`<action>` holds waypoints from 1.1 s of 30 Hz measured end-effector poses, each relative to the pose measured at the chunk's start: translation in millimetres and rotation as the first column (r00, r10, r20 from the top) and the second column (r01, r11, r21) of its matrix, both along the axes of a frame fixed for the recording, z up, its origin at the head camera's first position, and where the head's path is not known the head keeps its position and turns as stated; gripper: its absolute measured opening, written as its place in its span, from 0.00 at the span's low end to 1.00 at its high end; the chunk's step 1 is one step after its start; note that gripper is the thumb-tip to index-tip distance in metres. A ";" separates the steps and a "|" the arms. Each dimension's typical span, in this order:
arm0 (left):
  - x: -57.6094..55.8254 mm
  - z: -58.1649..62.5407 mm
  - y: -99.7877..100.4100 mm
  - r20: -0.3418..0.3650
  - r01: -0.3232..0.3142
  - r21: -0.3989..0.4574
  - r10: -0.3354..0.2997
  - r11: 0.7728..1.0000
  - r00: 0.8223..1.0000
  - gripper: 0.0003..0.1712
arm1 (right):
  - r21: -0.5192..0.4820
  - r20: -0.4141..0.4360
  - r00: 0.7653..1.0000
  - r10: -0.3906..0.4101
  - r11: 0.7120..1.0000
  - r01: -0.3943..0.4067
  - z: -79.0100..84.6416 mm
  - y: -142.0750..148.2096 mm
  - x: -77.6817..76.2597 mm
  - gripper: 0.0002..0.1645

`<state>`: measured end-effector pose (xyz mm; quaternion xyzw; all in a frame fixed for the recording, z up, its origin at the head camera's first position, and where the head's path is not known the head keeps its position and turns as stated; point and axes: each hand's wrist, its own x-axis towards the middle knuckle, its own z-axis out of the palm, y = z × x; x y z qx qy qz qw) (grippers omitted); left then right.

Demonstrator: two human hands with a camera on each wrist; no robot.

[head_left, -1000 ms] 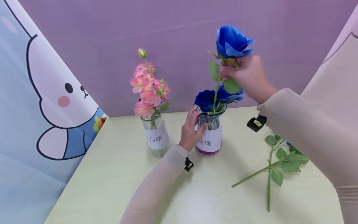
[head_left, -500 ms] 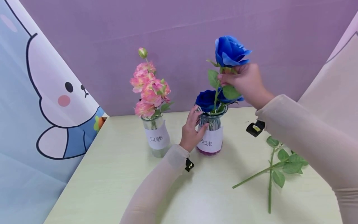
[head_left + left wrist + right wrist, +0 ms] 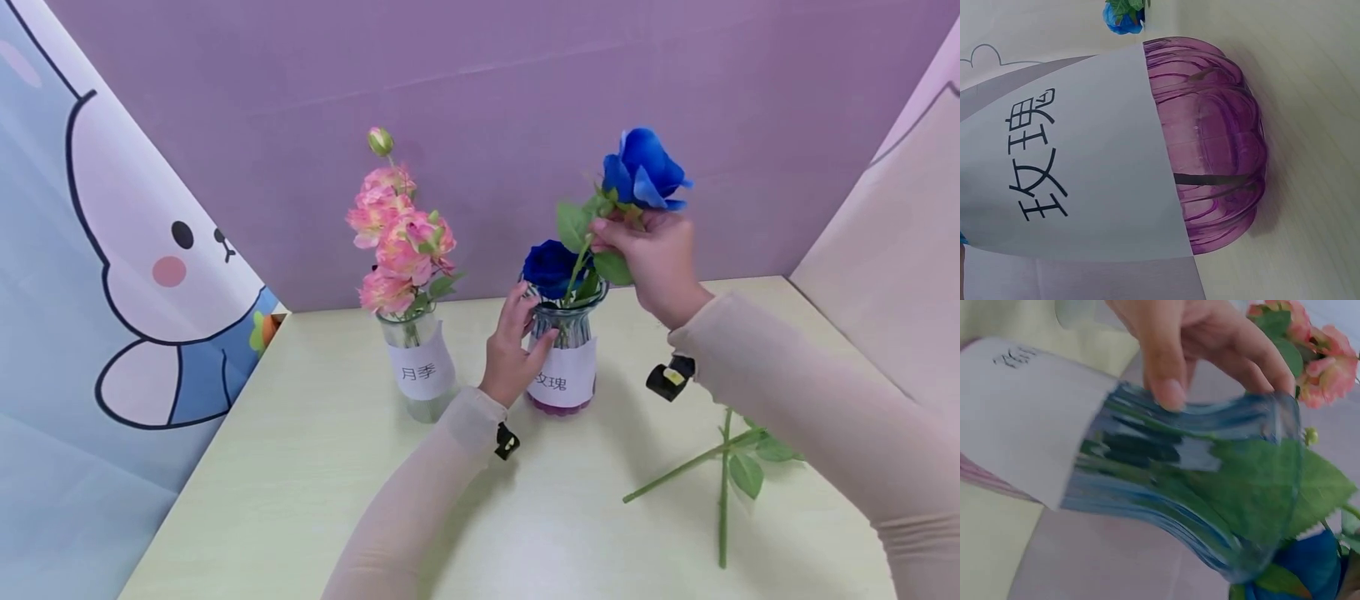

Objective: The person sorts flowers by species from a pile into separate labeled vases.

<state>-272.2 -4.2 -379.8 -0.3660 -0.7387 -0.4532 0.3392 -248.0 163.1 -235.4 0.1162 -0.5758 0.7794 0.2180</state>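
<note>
My left hand (image 3: 516,346) grips the flared neck of a glass vase (image 3: 573,333), thumb in front and fingers at the rim. The vase stands upright, with a white label and a purple base (image 3: 1222,134). My right hand (image 3: 663,262) pinches a light blue rose (image 3: 645,171) just below its bloom. That rose leans to the right, and its leafy stem runs down into the vase mouth. A darker blue rose (image 3: 553,268) sits in the vase. In the right wrist view, a green leaf (image 3: 1247,481) shows at the vase mouth.
Left of the vase stands a clear glass vase (image 3: 431,408) with a white label and pink flowers (image 3: 405,242). Two crossed green stems (image 3: 722,492) lie at the table's right, partly behind my right sleeve. A purple backdrop (image 3: 480,100) rises behind the table (image 3: 285,500).
My right hand has come down with the light blue rose, which now tilts to the right. It hides another blue bloom seen earlier in the vase. My left hand has stayed put.
</note>
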 end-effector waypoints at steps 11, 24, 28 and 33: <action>-0.2 1.2 0.6 -0.003 0.008 -0.002 -0.008 1.000 1.000 0.28 | -0.064 -0.075 0.997 -0.034 0.997 0.029 -30.4 -2.3 0.9 0.12; 1.4 1.2 -0.5 0.018 0.012 -0.008 -0.011 1.000 1.000 0.28 | -0.075 -0.053 0.998 0.022 0.997 -0.026 -46.4 5.2 3.3 0.13; 1.1 1.5 0.3 0.015 0.008 -0.008 -0.007 1.000 1.000 0.28 | -0.085 -0.040 0.998 0.047 0.995 -0.050 -47.6 6.4 3.3 0.06; 1.0 1.5 0.9 0.012 0.007 -0.004 -0.007 1.000 1.000 0.29 | -0.126 0.033 0.996 0.080 0.989 -0.075 -47.3 6.6 4.4 0.05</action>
